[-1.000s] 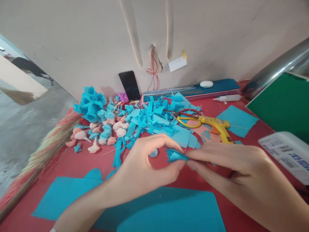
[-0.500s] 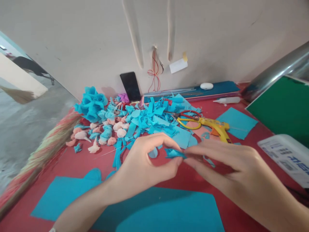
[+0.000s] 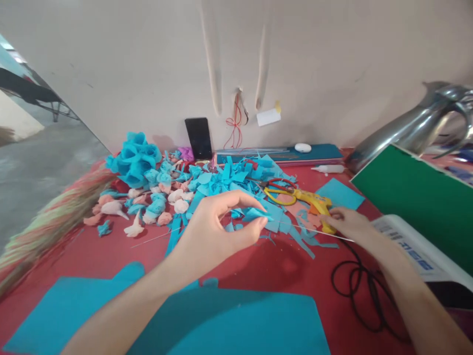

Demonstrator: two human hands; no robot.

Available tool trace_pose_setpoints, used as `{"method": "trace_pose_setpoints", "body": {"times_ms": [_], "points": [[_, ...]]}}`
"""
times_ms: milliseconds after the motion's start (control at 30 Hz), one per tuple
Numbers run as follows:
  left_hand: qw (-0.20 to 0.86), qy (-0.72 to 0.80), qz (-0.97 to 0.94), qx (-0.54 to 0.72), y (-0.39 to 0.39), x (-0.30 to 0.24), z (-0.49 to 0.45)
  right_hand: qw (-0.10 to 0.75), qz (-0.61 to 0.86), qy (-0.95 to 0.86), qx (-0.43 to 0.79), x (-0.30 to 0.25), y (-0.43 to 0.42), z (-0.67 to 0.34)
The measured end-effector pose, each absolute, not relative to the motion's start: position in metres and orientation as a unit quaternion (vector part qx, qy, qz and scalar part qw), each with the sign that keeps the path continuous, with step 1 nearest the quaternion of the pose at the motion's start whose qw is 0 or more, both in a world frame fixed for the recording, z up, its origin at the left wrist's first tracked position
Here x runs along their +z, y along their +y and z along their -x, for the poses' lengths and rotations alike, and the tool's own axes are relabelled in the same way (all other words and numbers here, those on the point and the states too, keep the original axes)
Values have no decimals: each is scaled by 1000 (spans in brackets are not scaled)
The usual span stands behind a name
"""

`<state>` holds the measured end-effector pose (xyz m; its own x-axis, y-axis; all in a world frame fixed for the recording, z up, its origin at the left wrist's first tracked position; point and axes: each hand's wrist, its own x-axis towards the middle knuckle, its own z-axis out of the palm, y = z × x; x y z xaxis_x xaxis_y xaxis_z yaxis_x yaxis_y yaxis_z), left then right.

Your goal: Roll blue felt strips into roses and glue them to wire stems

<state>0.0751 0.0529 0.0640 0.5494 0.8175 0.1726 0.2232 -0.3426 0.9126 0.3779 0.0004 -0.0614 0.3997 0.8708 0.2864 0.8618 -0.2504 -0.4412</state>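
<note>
My left hand (image 3: 225,222) pinches a small folded piece of blue crepe paper (image 3: 255,214) between thumb and fingertips, above the red table. A thin pale wire (image 3: 314,230) runs rightward from that paper and passes in front of the glue gun. At the right, the fingers of my right hand (image 3: 349,224) close on the handle of a yellow hot glue gun (image 3: 314,201). Scissors (image 3: 283,191) with red and yellow handles lie just left of the gun. Blue paper scraps (image 3: 236,177) are heaped behind my left hand.
Small pink and blue paper flowers (image 3: 151,212) and a large blue paper bloom (image 3: 135,160) lie at left. Blue sheets (image 3: 236,323) cover the front. A phone (image 3: 198,138) leans on the wall. A black cord (image 3: 351,291), green board (image 3: 414,187) and metal jug (image 3: 402,121) are at right.
My right hand has left the blue paper and moved right to the glue gun. My left hand still pinches the paper, and the wire now shows. The camera view has shifted slightly.
</note>
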Motion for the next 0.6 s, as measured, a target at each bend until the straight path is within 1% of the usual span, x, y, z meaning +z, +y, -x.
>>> {"method": "trace_pose_setpoints", "body": {"times_ms": [67, 167, 300, 367, 467, 600], "points": [[456, 340, -754, 327, 53, 66, -72, 299, 788, -537, 29, -77, -1, -380], [455, 338, -754, 332, 53, 68, -67, 363, 782, -502, 67, -86, -1, -379], [433, 331, -760, 354, 54, 70, -62, 474, 746, -443, 149, -83, -2, -371], [419, 331, -763, 364, 56, 70, -61, 513, 719, -427, 192, -76, -3, -367], [411, 332, -763, 372, 58, 71, -60, 532, 686, -427, 252, -53, -3, -362], [397, 326, -758, 401, 59, 73, -58, 502, 657, -453, 332, -9, -2, -357]]}}
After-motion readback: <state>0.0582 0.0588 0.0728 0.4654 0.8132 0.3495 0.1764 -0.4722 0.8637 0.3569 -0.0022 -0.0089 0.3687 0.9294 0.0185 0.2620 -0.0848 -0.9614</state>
